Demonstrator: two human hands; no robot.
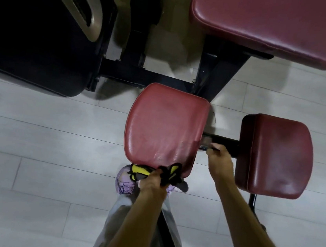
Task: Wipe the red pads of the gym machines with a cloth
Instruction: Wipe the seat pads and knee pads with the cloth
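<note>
At the near edge of the middle red pad (163,127), the left hand (153,183) holds a yellow and black cloth (139,171), its fingers clenched round the bunched fabric. The cloth touches the pad's rounded front rim, part of it lying up on the rim and part hanging just below. The top of this pad has a sheen, with pale streaks close to the cloth.

To the right, the right hand (220,163) is on the black bar (225,141) that runs between the middle red pad and a smaller red pad (277,156). Its fingers are curled over the bar, grasping it just beside the middle pad's right edge.

Farther off, at the top right, a large red pad (273,24) stands on a black frame (221,73), well apart from both hands. On the left sits a dark machine (34,46) with a curved beige part (93,12) on it.

Under everything lies a pale grey plank floor (34,128). Just below the cloth a purple shoe (124,182) shows, partly hidden by the left hand, with a grey trouser leg (113,220) running down from it to the bottom edge.
</note>
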